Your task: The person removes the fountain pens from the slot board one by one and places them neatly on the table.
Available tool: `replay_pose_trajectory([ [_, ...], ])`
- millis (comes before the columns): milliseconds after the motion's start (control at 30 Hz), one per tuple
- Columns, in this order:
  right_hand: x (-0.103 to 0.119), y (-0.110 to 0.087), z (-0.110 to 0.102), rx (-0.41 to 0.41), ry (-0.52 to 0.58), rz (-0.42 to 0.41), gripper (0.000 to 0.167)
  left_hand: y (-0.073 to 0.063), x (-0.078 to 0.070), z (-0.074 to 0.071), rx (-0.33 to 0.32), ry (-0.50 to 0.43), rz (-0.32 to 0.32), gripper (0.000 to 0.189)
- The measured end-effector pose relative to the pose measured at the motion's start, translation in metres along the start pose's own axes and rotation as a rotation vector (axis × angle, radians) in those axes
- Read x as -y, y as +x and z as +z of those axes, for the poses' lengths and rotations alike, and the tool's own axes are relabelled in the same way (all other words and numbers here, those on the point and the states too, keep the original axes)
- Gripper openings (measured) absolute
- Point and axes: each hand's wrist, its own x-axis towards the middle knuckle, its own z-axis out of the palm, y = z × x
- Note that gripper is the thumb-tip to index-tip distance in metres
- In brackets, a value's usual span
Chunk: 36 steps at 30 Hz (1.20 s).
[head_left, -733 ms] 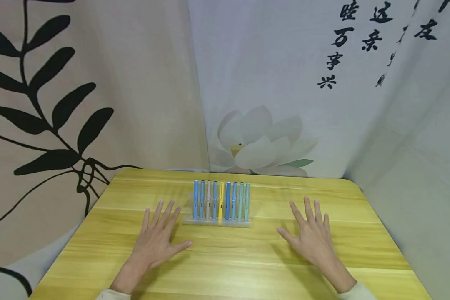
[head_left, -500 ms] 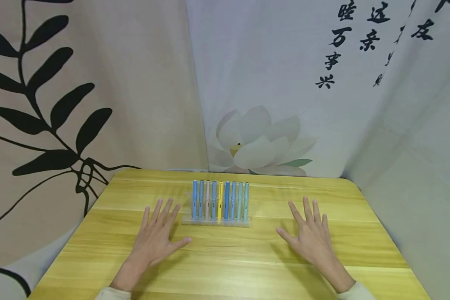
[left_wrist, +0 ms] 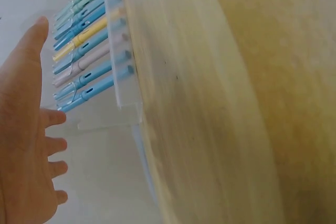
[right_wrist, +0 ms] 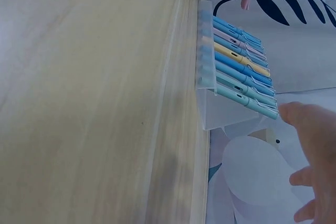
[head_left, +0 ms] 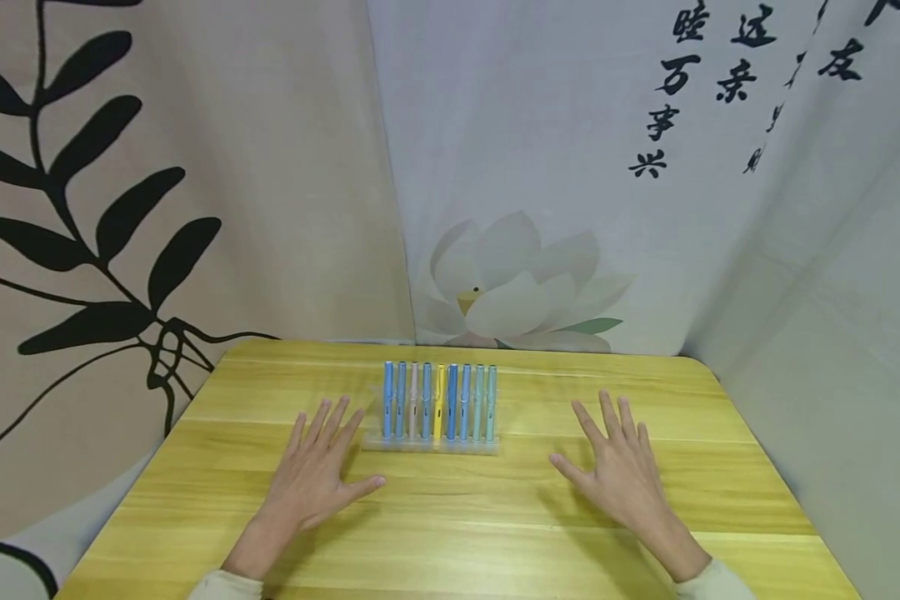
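Several pens stand side by side in a clear plastic pen holder (head_left: 431, 446) toward the back of the table. Most are blue; a yellow pen (head_left: 439, 402) is in the middle, a pale pinkish pen (head_left: 413, 400) sits left of it, and a green pen (head_left: 491, 403) ends the row on the right. My left hand (head_left: 311, 479) is spread palm down over the table, left of the holder, holding nothing. To the right of the holder my right hand (head_left: 618, 467) is likewise spread with fingers apart, farther from the pens. Both wrist views show the pens leaning in the holder.
The wooden table (head_left: 450, 533) reaches up to a curtain backdrop (head_left: 285, 167) with printed leaves, a lotus and characters. Another pale curtain (head_left: 832, 250) hangs along the right side.
My right hand has shifted slightly left, its fingers moving a little. The head view has turned slightly. The pens and holder stay in place.
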Motion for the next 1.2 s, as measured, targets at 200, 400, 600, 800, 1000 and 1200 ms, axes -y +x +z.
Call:
replay_pose_trajectory([
  [200,0.005,0.004,0.000,0.006,0.024,-0.026,0.086,0.003,0.003,0.002,0.014,-0.034,0.015,0.102],
  [400,0.009,0.011,0.006,0.006,0.070,-0.051,0.084,0.005,0.009,0.005,0.062,-0.123,0.028,0.099],
  [600,0.015,0.020,0.012,0.006,0.143,-0.071,0.082,0.008,0.013,0.007,0.063,-0.186,0.080,0.092],
  [800,0.026,0.030,0.014,0.023,0.206,-0.066,0.081,0.014,0.015,0.011,0.071,-0.234,0.098,0.085],
  [1000,0.035,0.038,0.018,0.043,0.269,-0.062,0.077,0.023,0.017,0.014,0.113,-0.295,0.080,0.085],
  [1200,0.044,0.045,0.026,0.055,0.322,-0.056,0.071,0.031,0.020,0.019,0.180,-0.360,0.043,0.082],
])
